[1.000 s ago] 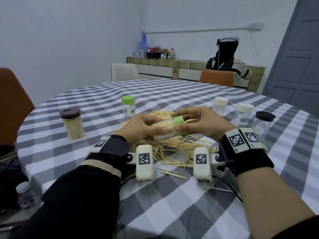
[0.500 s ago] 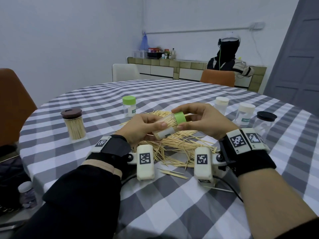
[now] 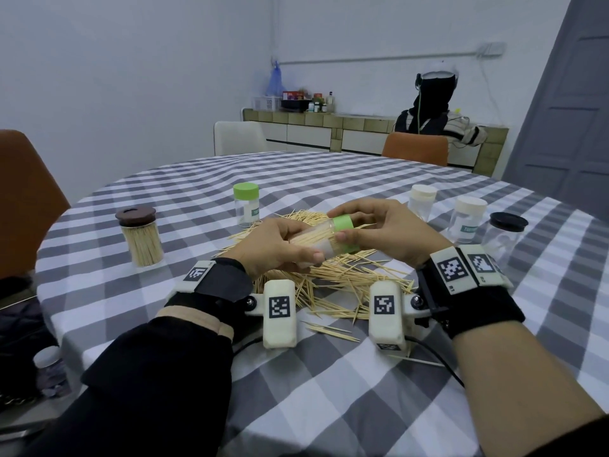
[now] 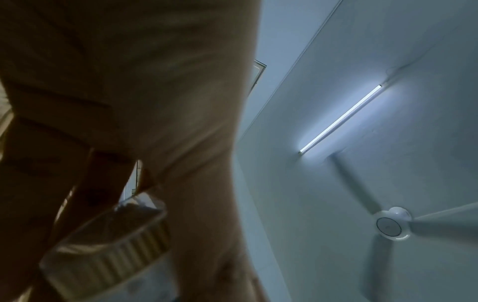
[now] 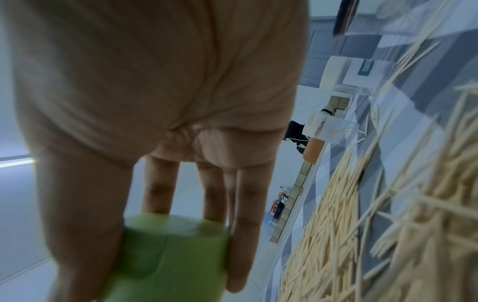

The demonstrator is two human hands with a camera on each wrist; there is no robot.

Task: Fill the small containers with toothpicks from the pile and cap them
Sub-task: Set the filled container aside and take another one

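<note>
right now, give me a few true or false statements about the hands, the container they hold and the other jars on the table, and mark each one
1. The left hand grips the clear container of toothpicks. True.
2. The right hand pinches a brown cap. False: it pinches the green cap on the held container.
3. The held container stands upright on the table. False: it lies nearly sideways, held above the toothpick pile.
4. The brown-lidded jar on the person's left holds toothpicks. True.
5. The black-lidded jar on the right is packed with toothpicks. False: it looks empty.
6. Another green-capped container stands beyond the pile. True.
</note>
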